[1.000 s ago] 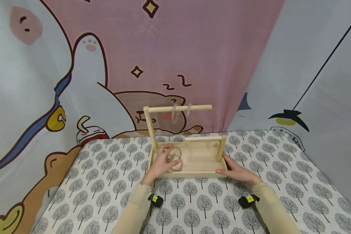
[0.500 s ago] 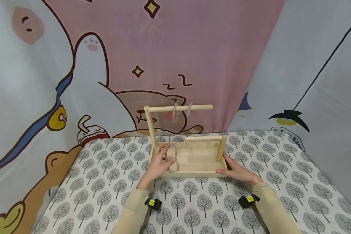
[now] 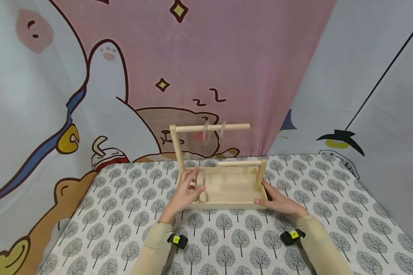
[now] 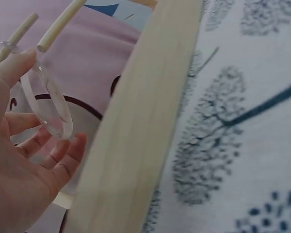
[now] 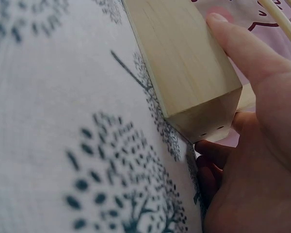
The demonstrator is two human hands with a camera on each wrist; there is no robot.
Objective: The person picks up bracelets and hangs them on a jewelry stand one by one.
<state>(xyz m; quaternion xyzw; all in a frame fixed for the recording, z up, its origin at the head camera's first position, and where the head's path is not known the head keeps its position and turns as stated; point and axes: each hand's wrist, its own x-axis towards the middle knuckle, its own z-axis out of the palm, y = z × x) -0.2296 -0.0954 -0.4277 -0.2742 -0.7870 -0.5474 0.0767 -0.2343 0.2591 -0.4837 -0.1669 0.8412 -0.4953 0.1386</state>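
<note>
My left hand pinches a clear, slightly pinkish bangle between thumb and fingers. The bangle stands on edge over the left part of a pale wooden bracelet stand with a tray base. In the left wrist view the thumb lies at the bangle's upper end and the fingertips at its lower end. My right hand grips the tray's right end, its thumb on the front wall and its other fingers round the end wall.
Two similar bangles, a left one and a right one, hang on the stand's upper rod. A shorter, lower rod juts left from the right post. A tree-print cloth lies beneath; a cartoon curtain hangs behind.
My left hand has moved left with the bangle, away from the tray's middle. The bangle now looks narrower in the head view. My right hand has stayed in place on the tray.
</note>
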